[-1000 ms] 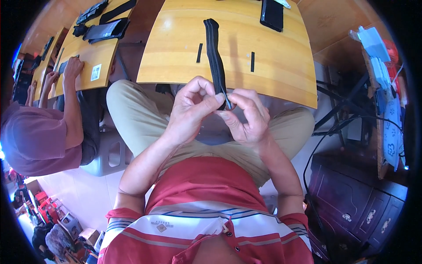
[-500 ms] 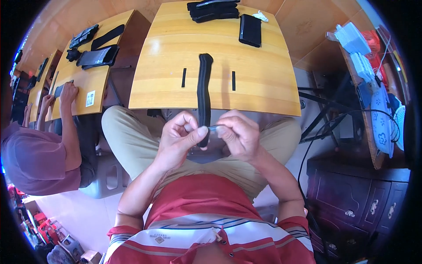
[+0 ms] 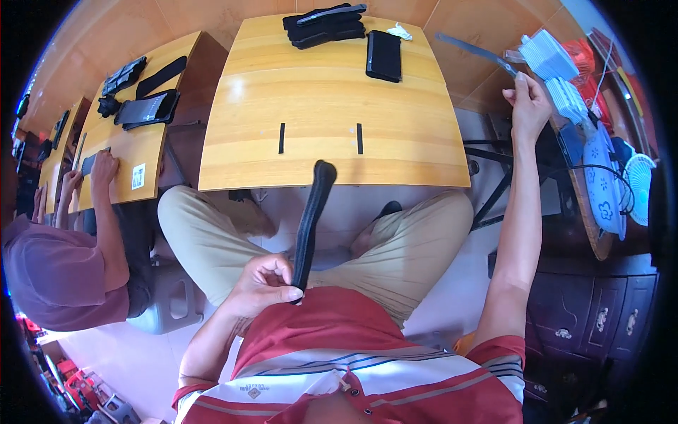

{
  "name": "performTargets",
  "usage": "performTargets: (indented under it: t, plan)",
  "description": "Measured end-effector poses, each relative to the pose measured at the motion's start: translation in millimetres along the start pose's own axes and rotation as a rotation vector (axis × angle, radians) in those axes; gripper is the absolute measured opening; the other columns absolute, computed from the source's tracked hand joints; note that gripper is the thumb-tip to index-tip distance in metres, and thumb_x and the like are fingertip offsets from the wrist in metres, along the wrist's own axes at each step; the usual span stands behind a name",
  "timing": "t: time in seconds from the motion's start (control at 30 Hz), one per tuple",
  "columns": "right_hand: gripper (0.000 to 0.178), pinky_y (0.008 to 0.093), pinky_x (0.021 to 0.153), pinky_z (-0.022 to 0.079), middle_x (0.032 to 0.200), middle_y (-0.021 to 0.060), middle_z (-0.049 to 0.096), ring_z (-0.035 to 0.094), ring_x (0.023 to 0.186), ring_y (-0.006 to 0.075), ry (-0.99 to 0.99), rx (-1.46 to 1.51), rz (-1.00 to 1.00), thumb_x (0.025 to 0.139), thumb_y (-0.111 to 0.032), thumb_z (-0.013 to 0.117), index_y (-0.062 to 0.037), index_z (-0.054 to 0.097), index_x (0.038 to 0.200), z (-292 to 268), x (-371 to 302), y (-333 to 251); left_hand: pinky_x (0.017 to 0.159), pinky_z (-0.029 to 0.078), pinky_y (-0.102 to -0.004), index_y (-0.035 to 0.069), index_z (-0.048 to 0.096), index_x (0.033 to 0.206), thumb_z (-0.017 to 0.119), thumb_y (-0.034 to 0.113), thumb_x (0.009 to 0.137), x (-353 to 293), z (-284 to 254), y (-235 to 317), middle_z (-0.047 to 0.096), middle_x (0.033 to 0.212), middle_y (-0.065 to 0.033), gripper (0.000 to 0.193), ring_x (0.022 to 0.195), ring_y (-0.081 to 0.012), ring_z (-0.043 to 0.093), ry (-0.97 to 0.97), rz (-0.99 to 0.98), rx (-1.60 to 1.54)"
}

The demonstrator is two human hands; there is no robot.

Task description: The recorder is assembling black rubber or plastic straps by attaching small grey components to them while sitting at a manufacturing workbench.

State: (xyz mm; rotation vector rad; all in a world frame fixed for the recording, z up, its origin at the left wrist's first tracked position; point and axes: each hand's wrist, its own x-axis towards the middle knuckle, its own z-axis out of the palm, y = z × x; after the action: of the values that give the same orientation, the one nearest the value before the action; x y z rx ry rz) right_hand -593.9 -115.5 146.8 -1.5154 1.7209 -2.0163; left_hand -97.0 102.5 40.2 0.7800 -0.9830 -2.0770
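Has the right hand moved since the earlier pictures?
Yes. The right hand, holding a thin grey strip, has moved right and forward: from the near edge of the wooden table to beyond its right side.

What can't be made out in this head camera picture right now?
Head view: part of the black strip, hidden by the left hand.
Head view: part of the thin grey strip, covered by the right hand.
Head view: dark cabinet, its lower right lost in the black rim.
Head view: clutter at lower left, too small and blurred to identify.
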Motion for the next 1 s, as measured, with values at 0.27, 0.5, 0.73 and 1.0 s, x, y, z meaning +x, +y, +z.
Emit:
performTargets:
  t: [0.27,0.5,0.73,1.0]
  plan:
    - [0.016,0.0236,0.068,0.057,0.085,0.0084,0.07,0.069,0.073,0.0134,-0.136,0.221,0.155,0.091,-0.007,0.068,0.0059,0.069,0.101,28.7,-29.3,14.7,0.063,0.058,-0.0305,0.004,0.055,0.082,0.078,-0.002,0.079,2.6,-7.1,-8.6,0.068,0.089,-0.0168,0.023,0.073,-0.0208,0.068,-0.008,0.012,-0.059]
    - [0.016,0.0261,0.077,0.058,0.092,0.0114,0.071,0.07,0.082,0.0158,-0.215,0.361,0.217,0.09,-0.003,0.069,0.0062,0.068,0.103,40.1,-51.0,9.4,0.064,0.059,-0.0312,0.005,0.055,0.084,0.078,-0.003,0.078,4.7,-11.7,-9.1,0.068,0.091,-0.0181,0.024,0.076,-0.0215,0.069,0.02,0.02,-0.085]
    - [0.016,0.0263,0.078,0.058,0.093,0.0122,0.071,0.07,0.083,0.0159,-0.225,0.389,0.177,0.09,-0.003,0.068,0.0061,0.068,0.104,50.2,-57.1,-7.7,0.066,0.054,-0.0289,0.004,0.054,0.081,0.076,-0.001,0.081,12.2,-9.1,2.7,0.066,0.086,-0.0109,0.023,0.074,-0.016,0.065,0.02,0.01,-0.072]
    - [0.015,0.0261,0.08,0.057,0.093,0.012,0.071,0.07,0.083,0.0158,-0.286,0.42,0.147,0.09,-0.002,0.068,0.006,0.068,0.103,75.8,-65.5,-33.2,0.068,0.056,-0.0314,0.004,0.055,0.082,0.077,-0.003,0.08,16.9,-16.7,13.5,0.067,0.091,-0.0135,0.023,0.08,-0.0183,0.066,0.015,0.053,-0.16]
